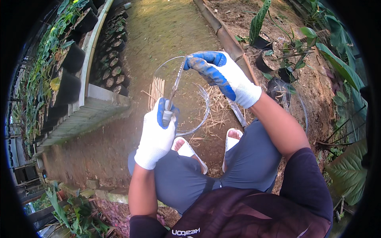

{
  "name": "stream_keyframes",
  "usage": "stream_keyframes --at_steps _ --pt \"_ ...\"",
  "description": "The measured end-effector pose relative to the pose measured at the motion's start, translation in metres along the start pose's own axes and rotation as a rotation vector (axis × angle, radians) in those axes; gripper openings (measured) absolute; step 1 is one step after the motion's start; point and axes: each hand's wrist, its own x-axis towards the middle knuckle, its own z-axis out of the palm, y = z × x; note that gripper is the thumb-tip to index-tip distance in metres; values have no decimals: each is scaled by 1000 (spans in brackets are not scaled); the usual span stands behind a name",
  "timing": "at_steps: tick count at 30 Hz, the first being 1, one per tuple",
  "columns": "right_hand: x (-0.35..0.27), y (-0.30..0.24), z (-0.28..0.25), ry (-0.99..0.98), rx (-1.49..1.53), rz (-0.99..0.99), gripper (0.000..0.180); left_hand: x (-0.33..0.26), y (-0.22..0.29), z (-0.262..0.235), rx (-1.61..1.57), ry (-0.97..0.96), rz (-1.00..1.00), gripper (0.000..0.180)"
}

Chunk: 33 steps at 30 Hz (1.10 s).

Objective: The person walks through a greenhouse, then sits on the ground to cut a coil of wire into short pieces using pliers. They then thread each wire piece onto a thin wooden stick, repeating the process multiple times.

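Observation:
My left hand (158,131), in a white glove with blue palm coating, is closed round a grey handle-like piece (167,116). From it a narrow, shiny strip (177,82) slants up to my right hand (214,71). That hand, in a matching soiled glove, has fingers and thumb pinched together at the strip's upper end. A thin clear line (168,60) arcs left from the pinch. It seems to run into the loose coil of clear line (207,104) hanging between my hands and knees. What exactly the right fingertips grip is hidden.
A bundle of thin sticks (157,92) and a heap of pale shavings (217,108) lie on the ground. A flat metal blade (237,112) rests by my right knee. Potted plants (265,59) stand right; a raised bed with black pots (68,89) runs along the left.

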Motion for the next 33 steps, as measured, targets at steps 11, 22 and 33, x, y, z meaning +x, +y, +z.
stream_keyframes --at_steps 11,22,33 --pt "9 16 -1 95 -72 -207 34 -1 1 -1 -159 -54 -50 14" --pt "-6 4 8 215 -642 -469 23 1 -6 16 56 69 -37 21" --pt "-13 -6 -4 148 -875 -565 32 3 3 15 268 164 67 18"
